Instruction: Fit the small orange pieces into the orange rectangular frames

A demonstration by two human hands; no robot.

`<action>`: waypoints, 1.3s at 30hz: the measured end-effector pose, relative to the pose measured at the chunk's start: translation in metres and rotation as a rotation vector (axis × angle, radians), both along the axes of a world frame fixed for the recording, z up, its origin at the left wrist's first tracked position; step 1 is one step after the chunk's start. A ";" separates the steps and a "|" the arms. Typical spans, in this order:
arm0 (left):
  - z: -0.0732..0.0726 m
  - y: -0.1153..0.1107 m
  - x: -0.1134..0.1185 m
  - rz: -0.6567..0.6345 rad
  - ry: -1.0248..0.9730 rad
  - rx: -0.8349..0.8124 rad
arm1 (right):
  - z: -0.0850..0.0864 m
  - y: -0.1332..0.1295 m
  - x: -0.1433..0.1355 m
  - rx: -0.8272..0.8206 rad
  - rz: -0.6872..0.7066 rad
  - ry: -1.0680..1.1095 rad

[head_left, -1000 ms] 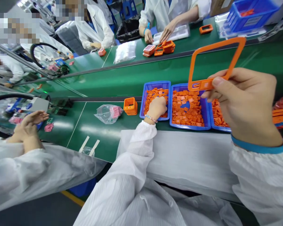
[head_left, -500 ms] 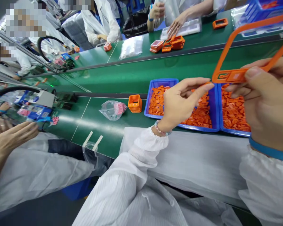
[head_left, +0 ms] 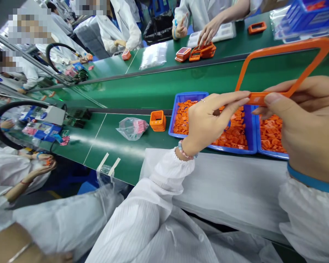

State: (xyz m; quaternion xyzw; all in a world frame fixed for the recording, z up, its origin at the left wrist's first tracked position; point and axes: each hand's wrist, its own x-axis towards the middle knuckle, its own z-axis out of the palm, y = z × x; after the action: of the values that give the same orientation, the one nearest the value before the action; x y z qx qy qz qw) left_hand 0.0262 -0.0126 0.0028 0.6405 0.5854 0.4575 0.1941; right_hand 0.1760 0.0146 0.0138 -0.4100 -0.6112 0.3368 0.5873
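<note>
An orange rectangular frame (head_left: 257, 98) is held up tilted above the blue bins. My right hand (head_left: 309, 113) grips its lower bar, with the thumb on the near face and the fingers behind. At the bar's left corner my left hand (head_left: 208, 117) is closed in a pinch, thumb and forefinger covering that corner. Any small piece between those fingertips is hidden. Below my hands, a left blue bin (head_left: 251, 128) and a right blue bin (head_left: 274, 155) hold many small orange pieces.
Left of the bins stand a stack of orange frames (head_left: 158, 121) and a clear bag of pink pieces (head_left: 133, 128). A white sheet (head_left: 224, 175) covers the near table edge. Across the belt, a co-worker's hand (head_left: 208, 33) touches orange frames. Another person's arm (head_left: 13, 243) is at lower left.
The orange frame has lowered and shifted left, and my left fingertips now meet its corner. Earlier they pinched a small orange piece apart from it. The neighbour's hands at left moved away.
</note>
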 end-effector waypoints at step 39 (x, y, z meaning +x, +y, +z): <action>-0.012 0.007 0.003 0.033 0.111 0.295 | 0.005 -0.008 0.002 -0.030 -0.034 -0.068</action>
State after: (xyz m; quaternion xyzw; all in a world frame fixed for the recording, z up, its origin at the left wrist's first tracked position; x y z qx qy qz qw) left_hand 0.0288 -0.0057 -0.0091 0.6768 0.5320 0.5056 0.0576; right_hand 0.1780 0.0070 0.0187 -0.4401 -0.6187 0.3218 0.5656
